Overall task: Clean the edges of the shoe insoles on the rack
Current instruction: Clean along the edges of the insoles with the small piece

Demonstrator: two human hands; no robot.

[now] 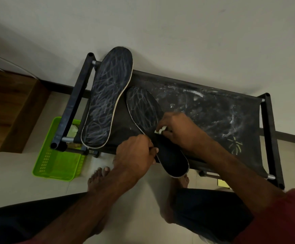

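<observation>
Two dark insoles with chalky scribbles and pale edges lie on the black shoe rack [213, 110]. The left insole [106, 97] leans on the rack's left end, untouched. The right insole [143, 108] lies slanted, its heel past the rack's front rail. My left hand [134, 155] pinches its left edge near the middle. My right hand [176, 131] holds a small white wipe [160, 129] pressed against the insole's surface.
White powder smears cover the rack's fabric top to the right. A green plastic basket [55, 164] sits on the floor under the rack's left end. A wooden cabinet [11, 110] stands at the left. My bare feet are on the tiled floor below the rack.
</observation>
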